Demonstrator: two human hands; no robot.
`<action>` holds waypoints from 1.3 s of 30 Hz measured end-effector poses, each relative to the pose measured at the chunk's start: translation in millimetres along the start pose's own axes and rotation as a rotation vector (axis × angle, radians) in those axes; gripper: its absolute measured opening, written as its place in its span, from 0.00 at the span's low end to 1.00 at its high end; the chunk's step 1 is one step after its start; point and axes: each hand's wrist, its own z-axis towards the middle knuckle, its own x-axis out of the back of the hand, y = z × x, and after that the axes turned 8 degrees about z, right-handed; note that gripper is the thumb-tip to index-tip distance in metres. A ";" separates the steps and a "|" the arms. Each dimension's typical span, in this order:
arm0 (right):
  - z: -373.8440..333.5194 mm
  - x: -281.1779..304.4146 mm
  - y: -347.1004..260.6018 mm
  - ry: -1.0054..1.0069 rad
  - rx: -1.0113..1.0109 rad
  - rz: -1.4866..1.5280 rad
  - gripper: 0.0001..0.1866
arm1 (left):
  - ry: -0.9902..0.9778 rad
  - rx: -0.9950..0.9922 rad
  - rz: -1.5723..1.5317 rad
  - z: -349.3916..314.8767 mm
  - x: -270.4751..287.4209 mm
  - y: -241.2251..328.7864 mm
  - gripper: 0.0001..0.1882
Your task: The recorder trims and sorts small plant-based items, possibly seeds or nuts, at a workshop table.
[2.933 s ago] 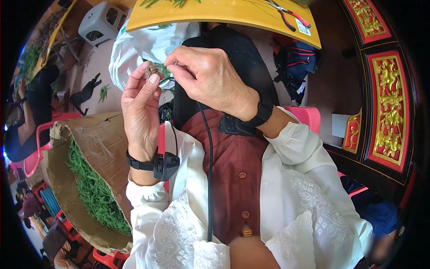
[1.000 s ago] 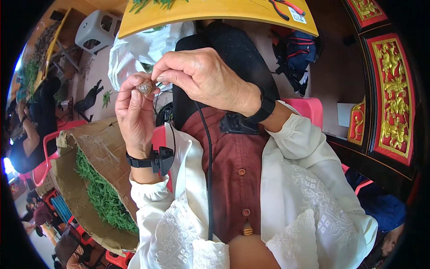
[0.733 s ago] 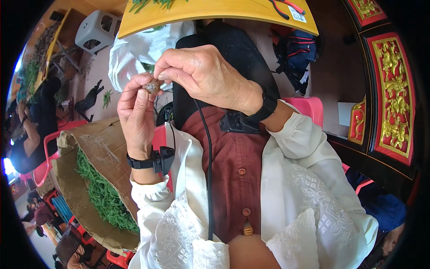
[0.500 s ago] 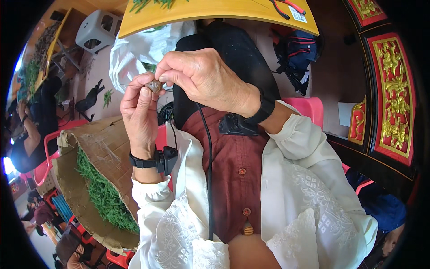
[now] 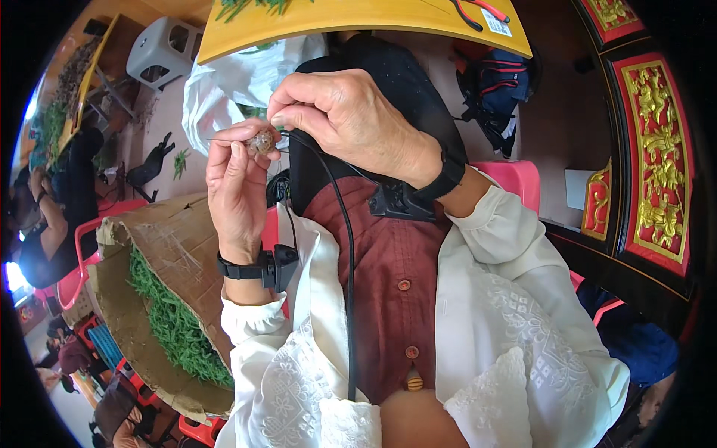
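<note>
A small, roundish brown lump with a pale glint [image 5: 261, 141] is pinched between the thumb and fingers of my left hand [image 5: 237, 168]. One thin, straight wire [image 5: 222, 140] sticks out to the left past the fingertips. Just to the right of the lump, my right hand [image 5: 351, 123] is closed in a pinch, thumb against forefinger. What its fingertips hold, if anything, is too small to make out. Both hands are above my lap, short of the table edge.
Ahead stands a yellow table [image 5: 358, 21] bearing green sprigs and red-handled pliers [image 5: 469, 13]. A white plastic bag [image 5: 216, 86] lies below it. At my left, a cardboard box [image 5: 183, 231] holds green foliage [image 5: 175, 321]. Black cables [image 5: 343, 216] hang over my front.
My right hand has lifted slightly and shifted a little right, its fingertips now just above the brown lump's right side. The left hand has moved slightly right and turned the lump a little.
</note>
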 end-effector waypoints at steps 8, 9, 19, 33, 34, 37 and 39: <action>-2.3 4.4 -1.8 -0.083 0.064 -0.209 0.03 | -0.116 0.124 -0.083 -0.5 1.9 1.3 0.10; -2.5 4.6 -2.4 -0.083 0.064 -0.210 0.03 | -0.107 0.142 -0.091 -1.0 -0.5 2.7 0.10; 1.3 13.2 -6.4 -0.119 0.012 -0.078 0.04 | -0.197 0.203 -0.335 0.6 5.1 3.3 0.10; 19.6 -14.0 -4.2 -0.117 -0.348 0.064 0.08 | 0.134 0.181 0.210 -2.1 -5.3 19.3 0.03; 18.9 -14.6 -4.2 -0.069 -0.387 0.143 0.09 | 0.153 0.171 0.165 -2.2 -3.4 21.4 0.03; 14.0 -19.8 1.3 0.027 -0.463 0.294 0.10 | 0.185 0.148 0.068 -2.0 0.8 25.0 0.03; 4.9 -27.2 10.3 0.094 -0.539 0.430 0.11 | 0.184 0.160 -0.025 -2.2 4.1 26.1 0.02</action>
